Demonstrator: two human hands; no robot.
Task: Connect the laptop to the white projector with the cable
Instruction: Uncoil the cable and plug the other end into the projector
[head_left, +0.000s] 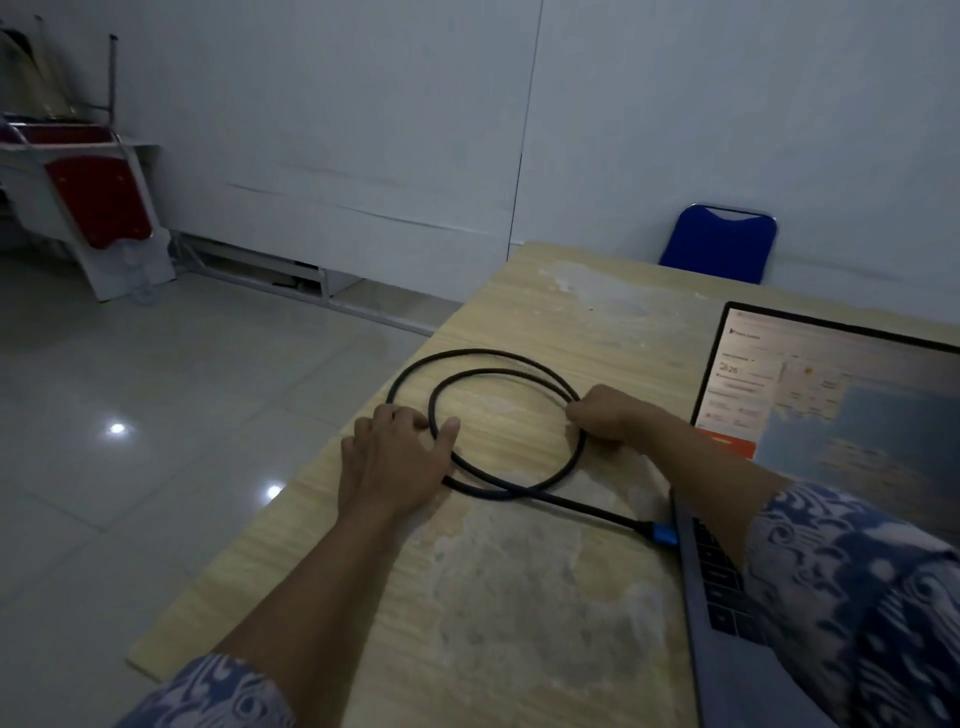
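A black cable (498, 358) lies in two loops on the wooden table (519, 597). Its blue plug (665, 534) sits at the left side of the open grey laptop (722, 587), whose screen (831, 395) is lit. My left hand (395, 457) rests flat on the left side of the loops, fingers over the cable. On the right side of the loops my right hand (605, 415) is closed around the strands. No white projector is in view.
A blue chair (719, 241) stands behind the table's far edge by the white wall. A red and white folded chair or stand (98, 208) sits at the far left on the tiled floor (130, 415). The table's left edge runs diagonally beside my left arm.
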